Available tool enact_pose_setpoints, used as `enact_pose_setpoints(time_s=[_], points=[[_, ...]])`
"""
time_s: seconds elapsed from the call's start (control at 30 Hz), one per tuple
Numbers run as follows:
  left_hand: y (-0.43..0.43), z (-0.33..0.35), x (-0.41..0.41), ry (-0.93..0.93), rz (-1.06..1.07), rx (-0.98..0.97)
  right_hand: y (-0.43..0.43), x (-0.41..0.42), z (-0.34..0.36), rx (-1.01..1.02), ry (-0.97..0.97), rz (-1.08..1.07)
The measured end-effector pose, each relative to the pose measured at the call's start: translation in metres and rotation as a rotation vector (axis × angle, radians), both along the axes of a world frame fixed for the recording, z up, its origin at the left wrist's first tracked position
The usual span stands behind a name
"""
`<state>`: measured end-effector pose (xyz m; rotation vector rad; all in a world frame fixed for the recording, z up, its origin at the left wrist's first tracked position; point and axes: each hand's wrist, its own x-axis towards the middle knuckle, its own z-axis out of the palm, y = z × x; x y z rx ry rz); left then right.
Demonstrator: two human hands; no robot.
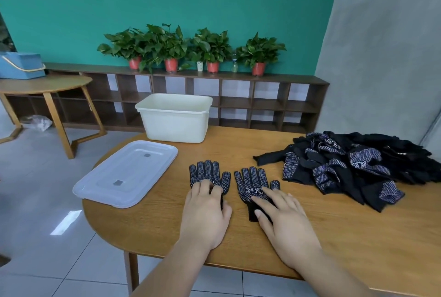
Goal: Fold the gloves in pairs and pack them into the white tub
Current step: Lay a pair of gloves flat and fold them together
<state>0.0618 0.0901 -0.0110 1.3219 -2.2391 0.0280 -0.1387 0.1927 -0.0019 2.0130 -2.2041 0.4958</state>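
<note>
Two black knitted gloves with white grip dots are lying flat side by side, dotted side up, near the front of the round-ended wooden surface (pixel 334 237), with their fingers pointing to 12 o'clock. The left hand (pixel 205 208) is resting flat on the left glove (pixel 207 172), fingers straight and close together. The right hand (pixel 281 218) is pressing the right glove (pixel 251 183) with its fingers spread. Both seem to be smoothing and pinning the pair so it can be laid together and folded, and neither is pinching anything. The white rectangular plastic tub (pixel 175 117) is standing open at about 11 o'clock from the hands, well apart from them, and its inside is not showing. Its translucent plastic lid (pixel 126 172) is lying at 10 o'clock, probably set aside to keep the tub free for packing. A loose heap of matching black dotted gloves (pixel 346 165) is waiting at 2 o'clock, within the right hand's reach.
</note>
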Motion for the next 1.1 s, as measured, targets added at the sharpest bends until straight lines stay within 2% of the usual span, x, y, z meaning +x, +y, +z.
enact_pose_setpoints(time_s=[0.07, 0.13, 0.27, 0.43, 0.7, 0.8, 0.93, 1.1], points=[[0.001, 0.001, 0.0, -0.005, -0.002, -0.014, 0.002, 0.0, -0.004, -0.121, 0.018, 0.028], [0.002, 0.001, 0.0, -0.02, 0.0, -0.012, 0.003, 0.0, -0.007, -0.13, 0.013, 0.05], [0.003, 0.001, -0.001, -0.04, 0.021, -0.023, -0.003, -0.002, -0.009, -0.035, 0.044, 0.062], [0.004, 0.002, -0.002, -0.073, 0.063, -0.039, -0.019, -0.004, 0.008, 0.176, 0.047, 0.095], [0.0, -0.002, -0.002, -0.058, 0.034, -0.034, -0.078, 0.006, 0.017, 0.295, 0.013, 0.072], [0.0, 0.0, -0.003, -0.076, -0.01, 0.01, -0.095, -0.001, 0.02, 0.261, -0.035, 0.084], [-0.001, 0.003, -0.004, -0.097, -0.031, 0.031, -0.108, -0.026, 0.024, 0.125, -0.027, -0.039], [-0.003, 0.005, -0.004, -0.094, -0.049, 0.047, -0.118, -0.064, 0.025, 0.34, 0.069, -0.142]])
